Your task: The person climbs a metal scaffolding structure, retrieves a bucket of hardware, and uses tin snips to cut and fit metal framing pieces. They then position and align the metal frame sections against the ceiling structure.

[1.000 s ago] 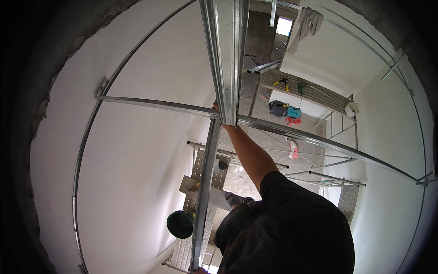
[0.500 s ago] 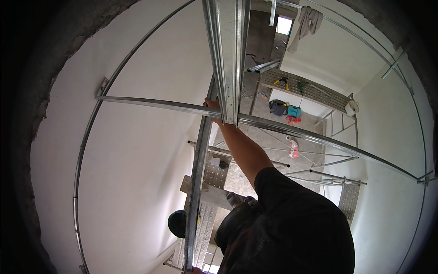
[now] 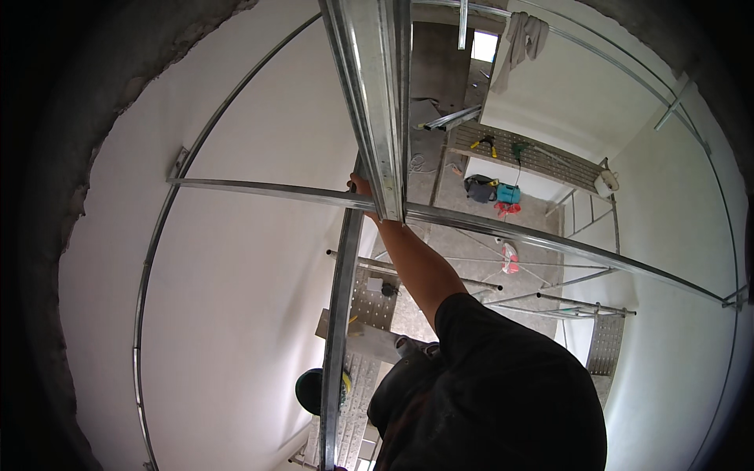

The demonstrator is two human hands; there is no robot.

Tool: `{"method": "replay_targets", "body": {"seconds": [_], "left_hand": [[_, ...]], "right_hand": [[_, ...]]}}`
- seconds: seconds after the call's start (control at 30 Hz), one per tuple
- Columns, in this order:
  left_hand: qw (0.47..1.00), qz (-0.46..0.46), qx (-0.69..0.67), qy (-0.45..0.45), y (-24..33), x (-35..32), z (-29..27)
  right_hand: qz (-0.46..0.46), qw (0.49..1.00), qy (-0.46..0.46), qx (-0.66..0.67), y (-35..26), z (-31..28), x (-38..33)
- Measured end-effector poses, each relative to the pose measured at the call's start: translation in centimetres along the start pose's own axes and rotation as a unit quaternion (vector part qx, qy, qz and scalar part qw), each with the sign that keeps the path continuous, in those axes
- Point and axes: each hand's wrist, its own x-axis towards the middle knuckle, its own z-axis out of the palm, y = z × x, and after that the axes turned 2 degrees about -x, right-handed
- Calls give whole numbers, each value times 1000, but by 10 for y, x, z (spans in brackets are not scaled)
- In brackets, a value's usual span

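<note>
My right hand (image 3: pixel 360 185) is raised at the crossing of the metal framing, its fingers wrapped around the upper part of a long galvanised steel channel (image 3: pixel 339 314). That channel slants down to the lower edge of the view. Across it passes a thin horizontal steel profile (image 3: pixel 503 227), running from the left wall to the right side. A wide steel channel (image 3: pixel 369 94) comes down from the top and meets the profile beside my wrist, hiding part of the hand. My left hand cannot be made out at the lower edge.
Below are scaffold tubes (image 3: pixel 440 275), a perforated platform (image 3: pixel 542 161) with tools and a white bucket (image 3: pixel 605 184), a dark round bucket (image 3: pixel 309 391) and bags (image 3: pixel 481 188) on the floor. A grey cloth (image 3: pixel 525 39) hangs from the upper rail. Curved-looking metal track (image 3: pixel 149 259) lines the left wall.
The view has shifted slightly, with the framing lower and the wide channel's top further left. My left hand, partly visible earlier at the channel's lower end, has dropped out. My right hand keeps its grip.
</note>
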Motion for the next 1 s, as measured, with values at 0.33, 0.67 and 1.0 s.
{"method": "replay_targets", "body": {"seconds": [0.33, 0.67, 1.0], "left_hand": [[985, -68, -139, -82, 6, 29, 1], [935, -148, -319, -38, 37, 25, -17], [866, -175, -469, -23, 64, 38, -39]], "right_hand": [[95, 828, 22, 552, 8, 10, 4], [44, 886, 33, 460, 20, 19, 7], [86, 883, 42, 459, 31, 9, -5]]}}
